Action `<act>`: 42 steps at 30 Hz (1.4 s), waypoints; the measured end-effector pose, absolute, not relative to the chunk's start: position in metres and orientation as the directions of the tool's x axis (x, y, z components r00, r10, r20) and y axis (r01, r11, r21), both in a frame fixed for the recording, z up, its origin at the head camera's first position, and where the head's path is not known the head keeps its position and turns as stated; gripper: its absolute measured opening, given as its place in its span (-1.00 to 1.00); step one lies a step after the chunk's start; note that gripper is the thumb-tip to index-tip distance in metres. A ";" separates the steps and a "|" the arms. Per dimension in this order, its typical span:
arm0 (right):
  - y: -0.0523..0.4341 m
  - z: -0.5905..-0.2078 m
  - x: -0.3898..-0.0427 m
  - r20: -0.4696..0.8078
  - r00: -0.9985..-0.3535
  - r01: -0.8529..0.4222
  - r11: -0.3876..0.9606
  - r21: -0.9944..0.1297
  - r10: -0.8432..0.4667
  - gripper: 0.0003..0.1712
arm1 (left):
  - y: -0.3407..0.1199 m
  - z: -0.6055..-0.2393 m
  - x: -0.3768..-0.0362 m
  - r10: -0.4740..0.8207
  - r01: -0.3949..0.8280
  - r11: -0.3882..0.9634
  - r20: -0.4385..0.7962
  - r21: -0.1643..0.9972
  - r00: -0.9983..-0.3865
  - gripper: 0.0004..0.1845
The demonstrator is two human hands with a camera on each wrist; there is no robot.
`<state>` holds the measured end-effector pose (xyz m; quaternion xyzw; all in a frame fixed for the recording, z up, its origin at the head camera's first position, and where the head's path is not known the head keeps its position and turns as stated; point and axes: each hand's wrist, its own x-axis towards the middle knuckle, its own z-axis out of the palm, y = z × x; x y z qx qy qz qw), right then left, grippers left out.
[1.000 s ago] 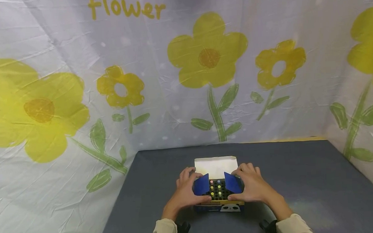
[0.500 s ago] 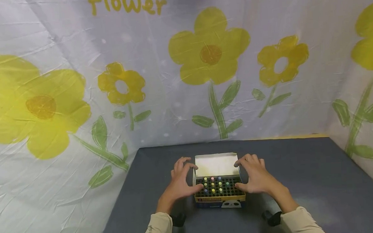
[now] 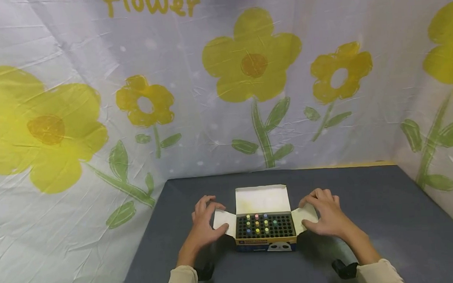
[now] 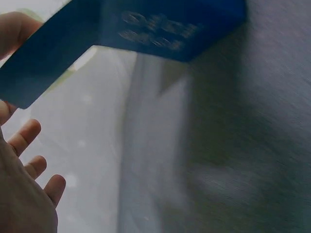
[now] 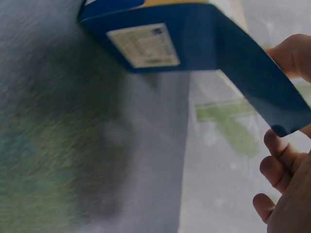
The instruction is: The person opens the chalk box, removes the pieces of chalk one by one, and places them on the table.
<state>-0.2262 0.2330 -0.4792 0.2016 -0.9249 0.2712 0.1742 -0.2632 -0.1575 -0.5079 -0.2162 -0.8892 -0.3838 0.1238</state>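
Note:
A blue and yellow cardboard box point(image 3: 266, 245) with a panda face on its front stands on the dark table. Its white-lined back lid point(image 3: 262, 199) is raised, and both side flaps spread outward. Inside, a black grid of holes point(image 3: 285, 230) holds several small colored-tipped sticks point(image 3: 257, 223). My left hand point(image 3: 204, 224) holds the left flap point(image 3: 221, 218) at its edges between thumb and index finger. The right flap point(image 3: 303, 216) is held likewise by my right hand point(image 3: 328, 213). In both wrist views the other fingers are spread loosely below the flap.
The dark grey table point(image 3: 368, 211) runs back to a pale cloth backdrop point(image 3: 196, 151) printed with yellow flowers. A dark strap point(image 3: 205, 271) hangs under the left wrist, another strap point(image 3: 344, 269) under the right.
The side flaps were folded inward over the grid one second ago, then upright. Now both hands have moved apart with them, left and right, and the whole grid shows.

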 end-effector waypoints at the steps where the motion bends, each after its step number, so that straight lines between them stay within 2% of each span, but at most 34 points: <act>1: 0.235 -0.482 -0.225 0.432 -0.860 -0.462 0.770 -0.440 -0.270 -0.69 | -0.159 -0.512 -0.263 0.283 0.475 0.618 0.387 0.627 -0.878 -0.67; 10: 0.241 -0.509 -0.221 0.406 -0.883 -0.428 0.759 -0.491 -0.236 -0.74 | -0.159 -0.549 -0.260 0.270 0.435 0.651 0.346 0.623 -0.899 -0.78; 15: 0.236 -0.518 -0.222 0.332 -0.918 -0.374 0.749 -0.546 -0.217 -0.76 | -0.154 -0.558 -0.257 0.261 0.417 0.632 0.328 0.653 -0.908 -0.78; 25: 0.224 -0.533 -0.222 0.255 -0.942 -0.332 0.691 -0.642 -0.216 -0.70 | -0.140 -0.566 -0.250 0.227 0.357 0.585 0.276 0.728 -0.934 -0.73; 31: 0.219 -0.537 -0.221 0.278 -0.935 -0.353 0.681 -0.642 -0.222 -0.67 | -0.139 -0.568 -0.249 0.203 0.336 0.595 0.268 0.730 -0.942 -0.68; 42: 0.215 -0.538 -0.219 0.262 -0.939 -0.343 0.672 -0.656 -0.224 -0.66 | -0.141 -0.569 -0.246 0.193 0.331 0.612 0.270 0.719 -0.943 -0.69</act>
